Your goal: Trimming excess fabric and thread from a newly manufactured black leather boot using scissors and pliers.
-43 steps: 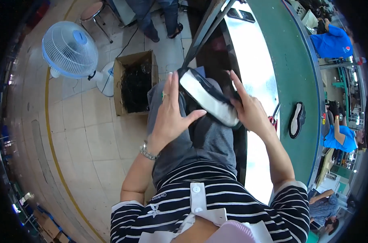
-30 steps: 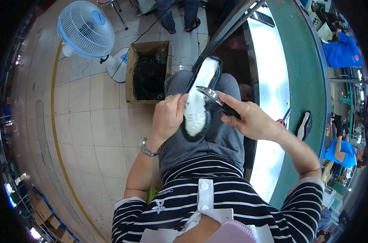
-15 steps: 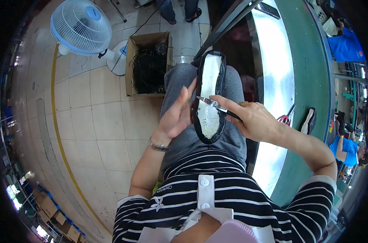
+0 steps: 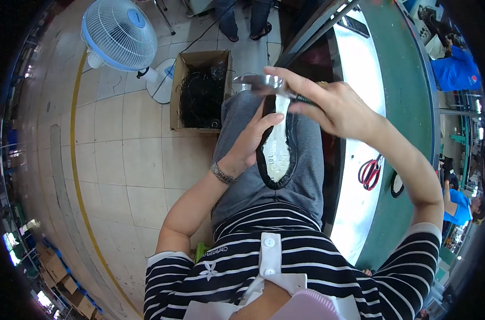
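Note:
Across my lap lies a black shoe upper [image 4: 265, 168] with its white sole side [image 4: 277, 154] facing up and its toe end toward me. My left hand [image 4: 250, 138] is closed round its left edge, the thumb pressed on the white surface. My right hand [image 4: 338, 109] grips a hand tool [image 4: 264, 82] with a shiny metal head and dark handle. The tool's pointed end faces left, above the far end of the shoe, and motion blurs it. That far end is partly hidden by the tool and my right hand.
Red-handled scissors [image 4: 369, 173] lie on the shiny metal bench strip [image 4: 360, 80]. Another shoe piece [image 4: 396, 185] sits on the green bench [image 4: 400, 101], partly behind my right forearm. A cardboard box [image 4: 176, 114] of black scraps and a fan [image 4: 120, 34] stand on the floor. People are nearby.
My right hand has lifted the tool from the shoe's middle to its far end. My left hand, previously spread beside the shoe, now grips it. The view has shifted slightly.

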A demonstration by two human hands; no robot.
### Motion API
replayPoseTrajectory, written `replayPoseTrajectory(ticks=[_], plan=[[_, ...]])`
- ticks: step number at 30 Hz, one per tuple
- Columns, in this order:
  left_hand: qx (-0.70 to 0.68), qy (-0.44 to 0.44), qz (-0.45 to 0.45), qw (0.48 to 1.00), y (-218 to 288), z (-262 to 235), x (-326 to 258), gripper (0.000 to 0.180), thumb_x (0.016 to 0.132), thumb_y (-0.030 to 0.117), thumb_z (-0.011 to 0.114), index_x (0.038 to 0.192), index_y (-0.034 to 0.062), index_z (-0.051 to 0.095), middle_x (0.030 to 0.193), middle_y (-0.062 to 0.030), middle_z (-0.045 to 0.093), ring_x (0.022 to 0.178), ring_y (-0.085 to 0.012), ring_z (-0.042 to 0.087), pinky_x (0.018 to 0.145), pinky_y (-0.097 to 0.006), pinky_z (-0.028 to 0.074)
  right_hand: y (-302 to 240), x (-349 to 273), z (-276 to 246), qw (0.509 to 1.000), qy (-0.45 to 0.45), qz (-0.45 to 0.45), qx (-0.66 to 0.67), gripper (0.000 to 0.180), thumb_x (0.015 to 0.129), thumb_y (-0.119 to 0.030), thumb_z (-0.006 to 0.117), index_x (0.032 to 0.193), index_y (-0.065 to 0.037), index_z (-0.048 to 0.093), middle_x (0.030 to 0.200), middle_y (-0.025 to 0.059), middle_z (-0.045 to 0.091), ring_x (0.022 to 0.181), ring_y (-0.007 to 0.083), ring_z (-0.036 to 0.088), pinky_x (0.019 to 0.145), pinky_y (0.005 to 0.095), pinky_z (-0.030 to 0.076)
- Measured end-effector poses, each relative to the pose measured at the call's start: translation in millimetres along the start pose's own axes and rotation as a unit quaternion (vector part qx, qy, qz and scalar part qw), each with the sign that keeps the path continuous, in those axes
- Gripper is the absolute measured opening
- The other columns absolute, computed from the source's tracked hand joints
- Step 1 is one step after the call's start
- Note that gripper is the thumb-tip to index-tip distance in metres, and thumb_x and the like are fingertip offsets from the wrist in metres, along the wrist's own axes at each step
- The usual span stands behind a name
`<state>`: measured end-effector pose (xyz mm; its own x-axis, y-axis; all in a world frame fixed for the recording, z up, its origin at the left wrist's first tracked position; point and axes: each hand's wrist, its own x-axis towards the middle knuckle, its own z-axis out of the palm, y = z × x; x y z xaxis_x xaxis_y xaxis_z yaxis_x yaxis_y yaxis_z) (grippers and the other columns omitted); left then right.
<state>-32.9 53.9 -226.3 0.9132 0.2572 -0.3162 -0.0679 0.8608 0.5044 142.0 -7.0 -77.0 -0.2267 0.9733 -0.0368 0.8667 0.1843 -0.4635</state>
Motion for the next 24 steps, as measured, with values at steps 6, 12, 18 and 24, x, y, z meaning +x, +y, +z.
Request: replayPoseTrajectory(ticks=[6, 12, 18, 24], plan=[[0.032, 0.030, 0.011, 0.999, 6.1, 2.4, 4.3, 0.071, 0.091, 0.020, 0.061, 0.152, 0.0154, 0.024, 0.110, -0.0016, 0.056, 0.094, -0.0094, 0.057, 0.082, -0.028, 0.051, 23.6, 3.2, 3.5, 0.972, -0.105, 0.011, -0.210, 0.064, 0.096, -0.022, 0.056, 0.151, -0.028, 0.025, 0.052, 0.0112, 0.054, 0.042, 0.0234, 0.054, 0.043, 0.0352, 0.042], [0.018, 0.028, -0.009, 0.999, 4.2, 1.8, -2.0, 0.073, 0.090, 0.017, 0.063, 0.152, 0.0157, 0.023, 0.109, -0.0021, 0.056, 0.095, -0.0098, 0.058, 0.080, -0.027, 0.051, 34.7, -15.0, 37.9, 0.984, -0.094, 0.071, -0.136, 0.062, 0.096, -0.023, 0.056, 0.150, -0.025, 0.026, 0.048, 0.0072, 0.053, 0.041, 0.0242, 0.056, 0.042, 0.0347, 0.043], [0.028, -0.005, -0.026, 0.999, 11.7, 2.8, -5.9, 0.081, 0.087, 0.011, 0.066, 0.151, 0.0148, 0.018, 0.107, -0.0025, 0.054, 0.095, -0.0108, 0.058, 0.082, -0.028, 0.051, 15.3, -23.0, 37.1, 0.998, 0.003, 0.030, -0.053, 0.060, 0.097, -0.021, 0.054, 0.150, -0.024, 0.027, 0.057, 0.0125, 0.058, 0.043, 0.0246, 0.056, 0.045, 0.0377, 0.044], [0.039, -0.012, -0.054, 0.998, 9.5, -9.6, -6.9, 0.087, 0.083, 0.005, 0.070, 0.151, 0.0136, 0.016, 0.112, -0.0043, 0.053, 0.099, -0.0143, 0.058, 0.088, -0.031, 0.050, -1.5, -17.2, 21.4, 0.983, -0.082, 0.030, -0.159, 0.058, 0.098, -0.026, 0.054, 0.148, -0.019, 0.028, 0.046, 0.0060, 0.051, 0.036, 0.0186, 0.051, 0.036, 0.0280, 0.037]])
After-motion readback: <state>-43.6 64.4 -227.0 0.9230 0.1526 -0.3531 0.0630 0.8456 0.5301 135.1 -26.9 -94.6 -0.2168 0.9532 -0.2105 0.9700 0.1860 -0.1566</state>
